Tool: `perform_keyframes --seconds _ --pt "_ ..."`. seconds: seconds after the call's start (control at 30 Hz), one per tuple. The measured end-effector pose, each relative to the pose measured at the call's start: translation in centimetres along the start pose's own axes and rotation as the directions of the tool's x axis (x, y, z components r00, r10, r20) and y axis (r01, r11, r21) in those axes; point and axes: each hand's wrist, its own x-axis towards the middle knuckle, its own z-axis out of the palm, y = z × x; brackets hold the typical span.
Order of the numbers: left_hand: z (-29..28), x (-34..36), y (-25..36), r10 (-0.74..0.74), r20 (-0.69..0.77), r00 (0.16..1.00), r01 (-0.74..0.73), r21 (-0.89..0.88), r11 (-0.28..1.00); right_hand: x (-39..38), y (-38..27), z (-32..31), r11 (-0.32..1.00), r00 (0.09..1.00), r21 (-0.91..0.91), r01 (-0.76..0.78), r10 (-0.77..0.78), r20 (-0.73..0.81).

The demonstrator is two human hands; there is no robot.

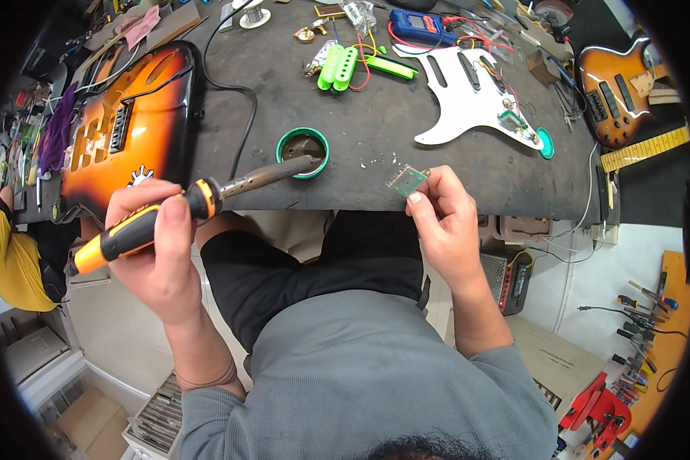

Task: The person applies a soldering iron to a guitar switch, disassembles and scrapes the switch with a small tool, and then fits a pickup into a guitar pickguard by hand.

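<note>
My left hand (165, 261) grips an orange and black soldering iron (257, 179) by its handle. Its dark metal tip reaches over the near right rim of a round green tin (280, 142) that holds a brown substance; whether the tip touches that substance I cannot tell. To the right of the tin, just above the table's near edge, my right hand (450, 230) pinches a small green circuit board (406, 182) between thumb and fingers. Bits of silvery debris (376, 161) lie on the dark tabletop between tin and board.
A sunburst guitar body (149, 115) lies at left, with a black cable (245, 130) beside it. Farther back are lime-green pickup covers (337, 67), a white pickguard (445, 103), a green lid (545, 143) and a blue multimeter (418, 27). Another guitar (599, 77) is at right. A person in yellow (19, 264) is at far left.
</note>
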Motion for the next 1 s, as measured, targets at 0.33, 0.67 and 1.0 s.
perform_keyframes --seconds 0.33,0.67,1.0 --pt "1.7 3.7 0.7 -0.128 0.063 0.99 0.123 0.083 0.989 0.5 0.4 0.0 0.998 0.998 -0.015 -0.056 0.056 0.007" --pt "1.4 4.6 -0.5 -0.168 0.13 0.977 0.166 0.032 0.986 1.0 0.8 0.0 0.996 0.998 0.062 -0.061 0.061 0.002" --pt "1.0 5.0 -1.5 -0.178 0.101 0.979 0.182 -0.031 0.983 1.2 0.4 -0.2 0.989 0.994 0.099 -0.107 0.104 0.037"
